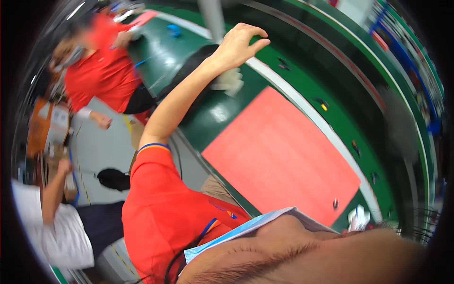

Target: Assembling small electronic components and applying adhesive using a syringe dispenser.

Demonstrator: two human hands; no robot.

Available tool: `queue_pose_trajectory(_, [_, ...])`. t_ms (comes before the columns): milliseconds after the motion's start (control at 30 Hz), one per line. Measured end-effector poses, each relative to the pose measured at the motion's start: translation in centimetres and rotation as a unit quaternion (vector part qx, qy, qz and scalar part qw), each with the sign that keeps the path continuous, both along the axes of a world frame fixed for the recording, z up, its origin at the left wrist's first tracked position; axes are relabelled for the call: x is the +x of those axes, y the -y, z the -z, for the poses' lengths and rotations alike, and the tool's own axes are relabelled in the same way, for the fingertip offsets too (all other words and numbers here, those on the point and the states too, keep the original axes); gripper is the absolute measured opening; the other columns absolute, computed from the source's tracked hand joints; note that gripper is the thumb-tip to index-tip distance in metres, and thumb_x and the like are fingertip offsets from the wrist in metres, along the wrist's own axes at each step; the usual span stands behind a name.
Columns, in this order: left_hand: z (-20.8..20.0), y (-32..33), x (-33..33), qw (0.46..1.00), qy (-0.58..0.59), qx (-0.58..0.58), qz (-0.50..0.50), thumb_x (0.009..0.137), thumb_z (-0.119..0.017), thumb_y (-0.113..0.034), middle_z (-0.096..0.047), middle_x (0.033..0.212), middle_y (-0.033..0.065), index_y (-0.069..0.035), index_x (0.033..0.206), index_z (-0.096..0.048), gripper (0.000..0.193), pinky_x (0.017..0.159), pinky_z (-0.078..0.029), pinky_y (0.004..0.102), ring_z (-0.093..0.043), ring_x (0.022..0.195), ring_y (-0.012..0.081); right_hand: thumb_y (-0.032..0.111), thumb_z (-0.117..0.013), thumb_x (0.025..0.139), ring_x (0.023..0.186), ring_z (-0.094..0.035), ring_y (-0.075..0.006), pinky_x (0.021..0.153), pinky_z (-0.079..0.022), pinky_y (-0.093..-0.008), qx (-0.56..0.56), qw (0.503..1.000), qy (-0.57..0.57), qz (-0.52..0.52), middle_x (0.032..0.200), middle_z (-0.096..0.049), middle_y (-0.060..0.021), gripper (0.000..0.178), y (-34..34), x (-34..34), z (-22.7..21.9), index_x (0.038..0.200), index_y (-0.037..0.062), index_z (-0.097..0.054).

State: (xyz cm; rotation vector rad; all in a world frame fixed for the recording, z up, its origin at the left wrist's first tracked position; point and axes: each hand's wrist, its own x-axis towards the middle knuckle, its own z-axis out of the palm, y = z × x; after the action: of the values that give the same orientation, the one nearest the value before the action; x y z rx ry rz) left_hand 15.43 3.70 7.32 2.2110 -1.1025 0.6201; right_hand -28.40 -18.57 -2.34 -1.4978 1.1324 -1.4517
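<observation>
My left hand (240,46) is raised at the end of my outstretched arm, over the far edge of the green workbench by the green conveyor belt. Its thumb and forefinger curve with a gap between them, and I see nothing held. Below the wrist lie a pale glove-like item (230,82) and a black cloth-like thing (189,66). Nearer me a pink mat (283,151) covers the bench, with one small dark part (336,204) near its corner. My right hand is out of the picture.
Small dark parts (322,104) are spaced along the conveyor belt (302,87). A crumpled clear bag (358,217) lies beside the mat. A co-worker in red (101,71) stands at the left; another in white (61,227) is behind. A black stool (113,179) and boxes (47,125) stand there.
</observation>
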Motion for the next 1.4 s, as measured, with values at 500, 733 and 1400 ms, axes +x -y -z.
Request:
queue_pose_trajectory(500, [7.2,19.6,-6.1,0.961,-0.009,0.169,0.22,0.071,-0.054,-0.002,-0.058,0.083,0.0114,-0.002,0.084,-0.06,0.015,0.072,-0.043,0.0342,-0.051,0.086,0.0253,0.021,-0.056,0.074,0.049,-0.049,-0.0171,0.047,-0.039,-0.0246,-0.016,0.99,0.118,-0.072,0.092,-0.054,-0.0227,0.046,-0.9,2.1,-1.2,0.108,-0.0056,-0.041])
queue_pose_trajectory(733, [5.3,16.2,-0.6,0.971,-0.063,0.206,0.103,0.07,-0.051,0.002,-0.059,0.08,0.0121,-0.002,0.088,-0.06,0.02,0.071,-0.044,0.0335,-0.055,0.078,0.026,0.024,-0.055,0.074,0.048,-0.048,-0.0176,0.045,-0.038,-0.0233,-0.025,0.989,0.126,-0.074,0.092,-0.054,-0.0235,0.049,-0.8,0.6,-0.7,0.109,-0.0054,-0.039])
queue_pose_trajectory(1400, [11.4,20.3,-8.5,0.965,-0.023,0.092,0.243,0.069,-0.057,-0.006,-0.056,0.085,0.0092,-0.006,0.082,-0.06,0.013,0.075,-0.043,0.0344,-0.049,0.09,0.0265,0.019,-0.053,0.076,0.055,-0.049,-0.0169,0.049,-0.039,-0.0238,-0.012,0.994,0.067,-0.089,0.091,-0.054,-0.0197,0.043,0.0,2.1,0.7,0.109,-0.0061,-0.042])
